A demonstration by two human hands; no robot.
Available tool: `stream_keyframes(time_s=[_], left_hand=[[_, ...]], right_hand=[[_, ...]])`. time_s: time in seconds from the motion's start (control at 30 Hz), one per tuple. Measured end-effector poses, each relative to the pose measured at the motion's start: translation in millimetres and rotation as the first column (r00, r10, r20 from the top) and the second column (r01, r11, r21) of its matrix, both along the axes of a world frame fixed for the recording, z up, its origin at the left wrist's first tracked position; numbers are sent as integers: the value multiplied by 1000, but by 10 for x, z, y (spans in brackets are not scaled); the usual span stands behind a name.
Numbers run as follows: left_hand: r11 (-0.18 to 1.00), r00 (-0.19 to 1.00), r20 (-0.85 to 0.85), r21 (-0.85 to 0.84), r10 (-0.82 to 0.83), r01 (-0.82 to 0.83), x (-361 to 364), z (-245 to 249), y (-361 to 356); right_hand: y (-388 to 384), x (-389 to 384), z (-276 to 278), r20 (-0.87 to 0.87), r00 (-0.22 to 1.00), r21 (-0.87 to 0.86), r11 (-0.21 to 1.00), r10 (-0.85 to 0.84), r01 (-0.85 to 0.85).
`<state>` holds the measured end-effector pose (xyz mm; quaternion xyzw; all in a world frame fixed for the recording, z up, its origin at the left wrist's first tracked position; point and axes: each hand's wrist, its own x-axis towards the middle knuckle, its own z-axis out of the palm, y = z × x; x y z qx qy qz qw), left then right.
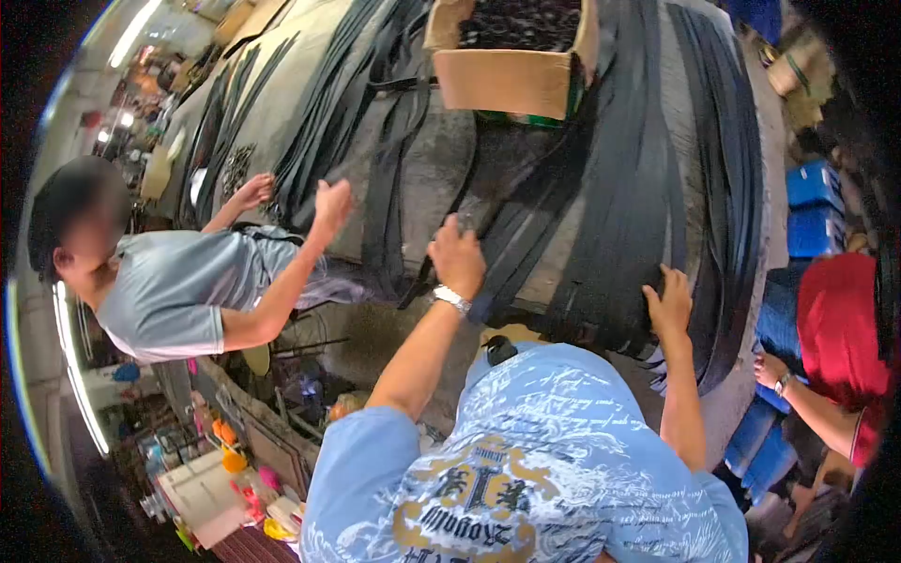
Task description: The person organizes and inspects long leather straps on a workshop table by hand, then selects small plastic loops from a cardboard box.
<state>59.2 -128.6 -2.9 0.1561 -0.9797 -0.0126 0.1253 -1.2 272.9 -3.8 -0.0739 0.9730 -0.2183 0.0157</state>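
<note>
Long black strips (619, 188) lie in bundles over the grey table (441, 150), their near ends by its front edge. My left hand (457, 256), with a metal watch on the wrist, is over the strips left of centre. Its fingers are curled together, and a small greyish thing shows at the fingertips, too blurred to name. My right hand (669, 302) rests at the near right ends of the wide bundle, thumb and fingers apart, holding nothing that shows.
An open cardboard box (507, 80) of small black pieces stands at the table's far side. At the left, a person in a grey shirt (178, 286) has both hands near other strips. Another person's red sleeve (842, 328) and blue bins (815, 202) are at the right.
</note>
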Motion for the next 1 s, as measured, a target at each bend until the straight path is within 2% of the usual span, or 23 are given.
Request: stream_keyframes(time_s=[0.07,0.2,0.3,0.33,0.43,0.5,0.53,0.57,0.6,0.63,0.67,0.7,0.73,0.77,0.8,0.83,0.87,0.9,0.93,0.97,1.0], left_hand=[[993,999,-12,115,-33,34,96,49,163],[928,987,-55,335,-153,163,75,73,16],[873,973,8,442,-231,204,93,73,-178],[863,974,-3,464,-225,200,109,81,-217],[912,987,-158,407,17,49,109,283,-292],[895,975,-171,442,146,-56,103,136,-496],[929,977,-156,361,146,-82,132,128,-568],[875,994,-53,481,100,-62,140,44,-657],[816,995,-89,577,36,22,171,-23,-681],[840,996,-85,540,-10,55,222,8,-656],[839,999,-13,542,-51,50,235,60,-601],[887,994,-27,449,-107,108,292,-11,-543],[889,987,75,448,-140,92,280,74,-461],[878,982,84,466,-168,110,282,26,-393],[855,980,63,501,-190,134,278,-3,-335],[831,976,49,534,-213,155,254,-21,-290],[818,976,35,553,-213,159,231,-8,-266],[801,976,22,576,-215,164,234,11,-246],[783,976,0,597,-218,175,309,-38,-234],[767,973,-3,615,-231,184,378,-100,-253],[751,971,3,634,-240,184,413,-131,-346]], right_hand=[[-22,31,105,75,996,8,999,-54,53],[14,-5,46,70,994,28,997,-79,77],[-33,-39,18,149,984,-61,993,-95,105],[-25,-39,13,126,989,-65,995,-71,80],[-50,-51,71,44,999,7,1000,-22,22],[-229,-112,243,72,995,-74,994,-73,78],[-299,-171,236,25,998,-90,995,-51,53],[-519,-221,464,75,994,-150,984,-84,95],[-705,-311,631,32,998,-220,974,-53,59],[-950,-414,915,8,999,-208,977,-35,36],[-1211,-549,1192,-80,997,-205,979,-10,-7],[-1454,-701,1434,-105,994,-255,966,16,-42],[-1696,-872,1650,-209,976,-364,921,63,-137],[-1937,-1058,1890,-311,945,-334,919,102,-209],[-2202,-1246,2099,-328,939,-387,891,107,-237],[-2414,-1535,2172,-434,890,-349,884,142,-311],[-2583,-1872,2168,-454,874,-370,856,174,-362],[-2771,-2193,2146,-476,854,-287,880,211,-378],[-2890,-2442,2129,-364,887,-143,924,283,-354],[-2986,-2610,2103,-285,915,-20,952,287,-305],[-3045,-2904,1968,-239,910,94,941,338,-325]])
